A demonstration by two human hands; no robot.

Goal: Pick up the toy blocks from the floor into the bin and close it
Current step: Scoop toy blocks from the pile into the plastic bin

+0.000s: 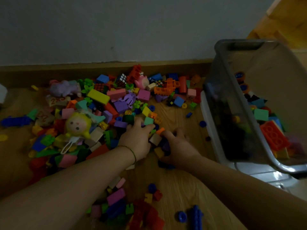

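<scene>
A heap of coloured toy blocks [99, 97] covers the wooden floor. My left hand [137, 140] and my right hand [180, 146] meet at the heap's right edge. Their curled fingers cup a small cluster between them: a beige block [155, 139], a purple block [166, 145], a yellow block [158, 152] and an orange one [160, 130]. To the right stands the clear plastic bin [222, 67], tilted and open. It holds several blocks, among them a red studded brick [274, 136]. A white lid [265, 174] lies under and beside the bin.
A yellow-haired doll [78, 125] and a purple plush toy [64, 87] lie in the heap, and small puzzle cubes [122, 78] sit near the wall. More blocks [116, 198] and blue wheels [181, 216] lie close to me. A baseboard [49, 68] bounds the floor behind.
</scene>
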